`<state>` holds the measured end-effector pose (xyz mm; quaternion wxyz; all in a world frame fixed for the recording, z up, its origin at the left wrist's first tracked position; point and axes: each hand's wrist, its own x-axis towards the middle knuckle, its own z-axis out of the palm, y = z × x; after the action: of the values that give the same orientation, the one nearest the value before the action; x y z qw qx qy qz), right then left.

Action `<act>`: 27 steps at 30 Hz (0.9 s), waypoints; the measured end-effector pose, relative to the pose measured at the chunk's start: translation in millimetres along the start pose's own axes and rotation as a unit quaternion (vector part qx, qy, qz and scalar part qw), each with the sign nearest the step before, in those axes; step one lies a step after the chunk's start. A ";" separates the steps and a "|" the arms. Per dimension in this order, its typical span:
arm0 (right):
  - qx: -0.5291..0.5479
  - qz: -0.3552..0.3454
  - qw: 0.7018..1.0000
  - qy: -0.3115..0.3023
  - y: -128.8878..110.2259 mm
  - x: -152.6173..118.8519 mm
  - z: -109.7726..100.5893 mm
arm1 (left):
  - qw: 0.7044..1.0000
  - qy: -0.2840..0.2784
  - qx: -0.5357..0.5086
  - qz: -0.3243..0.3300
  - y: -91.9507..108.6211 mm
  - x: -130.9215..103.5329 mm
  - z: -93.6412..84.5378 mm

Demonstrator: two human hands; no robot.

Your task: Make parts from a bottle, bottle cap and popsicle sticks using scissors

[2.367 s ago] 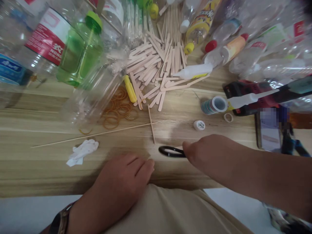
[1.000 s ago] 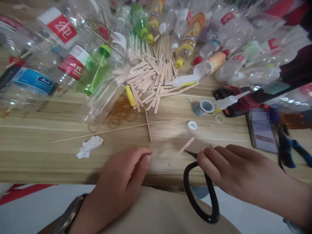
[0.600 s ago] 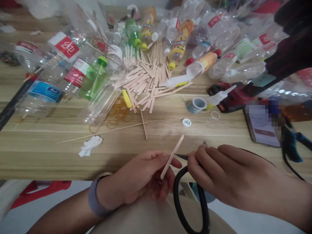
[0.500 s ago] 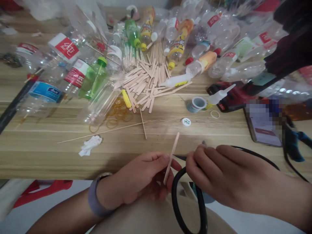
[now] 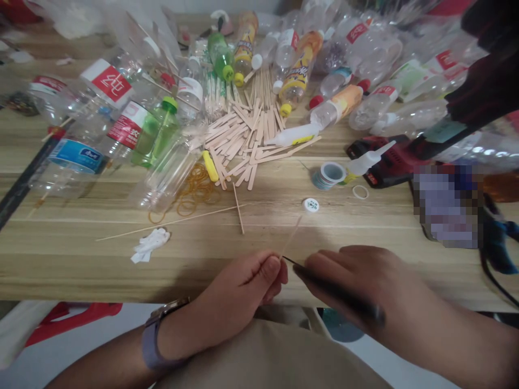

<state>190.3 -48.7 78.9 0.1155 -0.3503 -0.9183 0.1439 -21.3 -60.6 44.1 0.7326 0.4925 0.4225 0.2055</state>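
A thin wooden craft stick (image 5: 292, 233) rises from my left hand (image 5: 247, 289), pinched between thumb and curled fingers near the table's front edge. My right hand (image 5: 365, 297) is closed around scissors with black handles (image 5: 340, 292), which are smeared by motion. Their narrow dark tip reaches the stick just above my left thumb. Whether the blades touch the stick or lie beside it, I cannot tell. A heap of similar craft sticks (image 5: 243, 129) lies farther back.
Plastic bottles (image 5: 124, 127) crowd the back and left. Yellow rubber bands (image 5: 197, 189), a crumpled white tissue (image 5: 151, 244), a thread spool (image 5: 330, 175), a white cap (image 5: 311, 205), a glue bottle (image 5: 367, 161) and a phone (image 5: 446, 208) lie around. A black-and-red power tool (image 5: 381, 162) stands right.
My left hand has closed more and turned the stick edge-on. The scissors' large black loops have swung up into my right hand, and their tip has moved left to the stick.
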 end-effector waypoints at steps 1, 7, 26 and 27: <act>0.104 0.061 0.993 -0.005 -0.1 1.1 4.4 | 0.999 0.014 0.035 0.016 -0.8 0.3 -1.1; 0.356 0.167 0.918 -0.053 -1.2 12.6 15.9 | 0.986 0.088 0.133 0.039 1.3 -0.3 -2.8; 0.498 0.192 0.844 -0.057 6.7 16.6 14.3 | 0.991 -0.039 -0.100 0.077 -2.0 4.8 -2.9; 0.422 0.156 0.893 -0.021 8.6 16.0 14.1 | 0.981 -0.072 -0.169 0.068 -4.1 6.2 -2.0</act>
<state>179.4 -34.3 64.6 0.2094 -0.4041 -0.7067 0.5416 -20.0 -56.9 37.5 0.8181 0.4027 0.2934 0.2873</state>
